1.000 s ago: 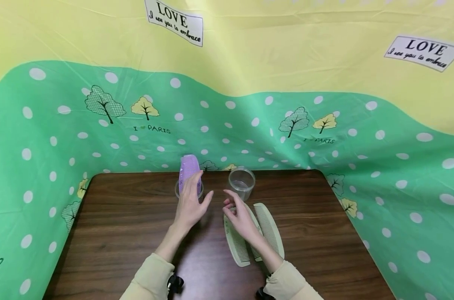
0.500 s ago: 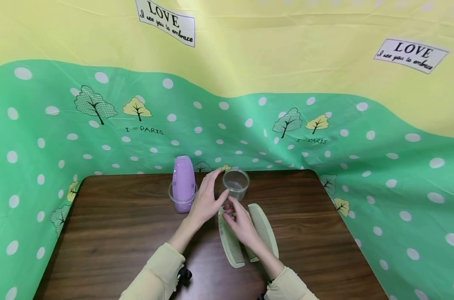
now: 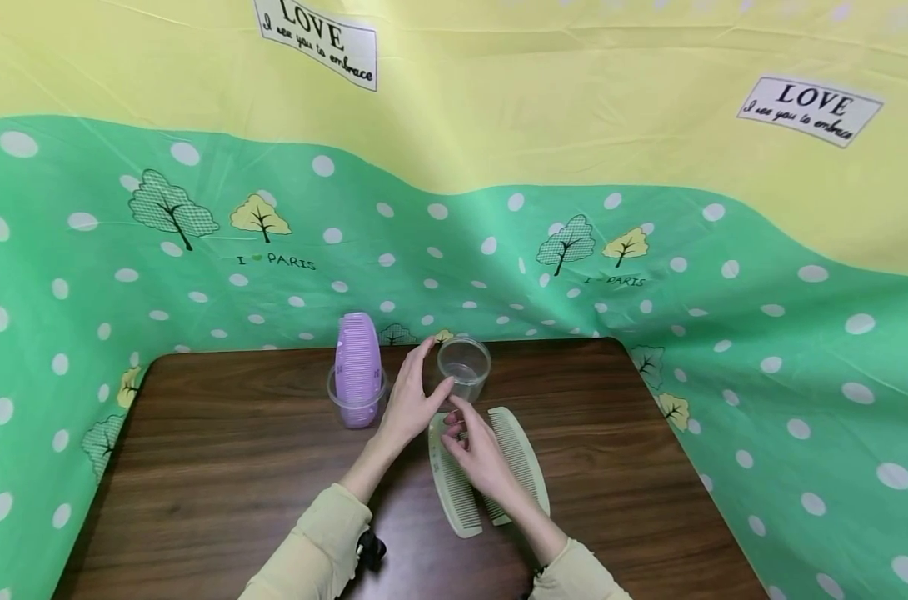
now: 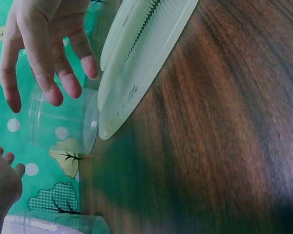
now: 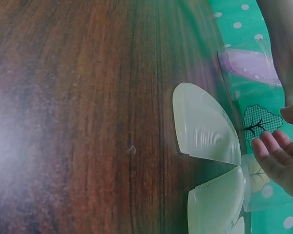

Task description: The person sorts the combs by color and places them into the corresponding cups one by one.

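My left hand (image 3: 412, 404) hovers beside an upright clear plastic cup (image 3: 465, 357), fingers extended and thumb apart, holding nothing. My right hand (image 3: 478, 454) hangs over two pale green combs (image 3: 452, 492) that lie side by side on the table, its fingers loosely bent and nothing between them. The left wrist view shows that right hand (image 4: 51, 44) with fingers spread in front of the clear cup (image 4: 63, 122). A purple comb (image 3: 358, 358) stands upright in a second clear cup (image 3: 331, 392), to the left of my left hand.
All of this stands on a dark wood-grain table (image 3: 229, 467). Green and yellow printed cloth (image 3: 394, 233) hangs around its back and sides. Both cups are near the table's back edge.
My left hand has moved right, from in front of the purple comb to beside the other cup. The right hand stays over the green combs. The head view has shifted slightly.
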Available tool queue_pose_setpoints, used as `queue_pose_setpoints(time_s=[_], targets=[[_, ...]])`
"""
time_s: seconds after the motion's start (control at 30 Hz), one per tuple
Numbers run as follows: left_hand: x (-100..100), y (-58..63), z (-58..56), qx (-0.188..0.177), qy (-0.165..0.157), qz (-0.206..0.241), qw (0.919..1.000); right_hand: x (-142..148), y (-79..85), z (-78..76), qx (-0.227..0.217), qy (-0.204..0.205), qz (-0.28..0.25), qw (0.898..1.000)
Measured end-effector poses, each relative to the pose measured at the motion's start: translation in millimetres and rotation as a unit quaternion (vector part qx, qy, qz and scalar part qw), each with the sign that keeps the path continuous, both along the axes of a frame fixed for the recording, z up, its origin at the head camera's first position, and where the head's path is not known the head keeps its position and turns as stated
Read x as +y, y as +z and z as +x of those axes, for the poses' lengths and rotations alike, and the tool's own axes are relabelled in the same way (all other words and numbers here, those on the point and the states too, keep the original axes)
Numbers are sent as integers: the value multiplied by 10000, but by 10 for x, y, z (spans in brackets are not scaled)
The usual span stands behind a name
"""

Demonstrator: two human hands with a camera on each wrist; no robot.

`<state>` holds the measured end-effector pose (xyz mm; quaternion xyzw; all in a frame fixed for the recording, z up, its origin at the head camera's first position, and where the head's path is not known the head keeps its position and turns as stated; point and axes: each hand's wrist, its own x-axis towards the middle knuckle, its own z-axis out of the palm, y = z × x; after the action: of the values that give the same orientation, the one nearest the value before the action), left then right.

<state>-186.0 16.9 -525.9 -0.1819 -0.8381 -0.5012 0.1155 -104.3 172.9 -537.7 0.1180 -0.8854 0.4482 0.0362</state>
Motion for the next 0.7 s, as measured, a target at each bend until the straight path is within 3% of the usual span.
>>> queue_pose_setpoints(time_s=[0.2, 0.43, 0.7], targets=[[90, -95, -43, -568, -110, 163, 9982, 5, -6, 57, 92, -33, 350, 9993], [179, -175, -131, -1312, -50, 416, 9905, -2, 2, 134, 192, -139, 867, 9960], [282, -223, -215, -1736, -82, 651, 9826, -14, 47, 224, 39, -293, 1303, 9910]])
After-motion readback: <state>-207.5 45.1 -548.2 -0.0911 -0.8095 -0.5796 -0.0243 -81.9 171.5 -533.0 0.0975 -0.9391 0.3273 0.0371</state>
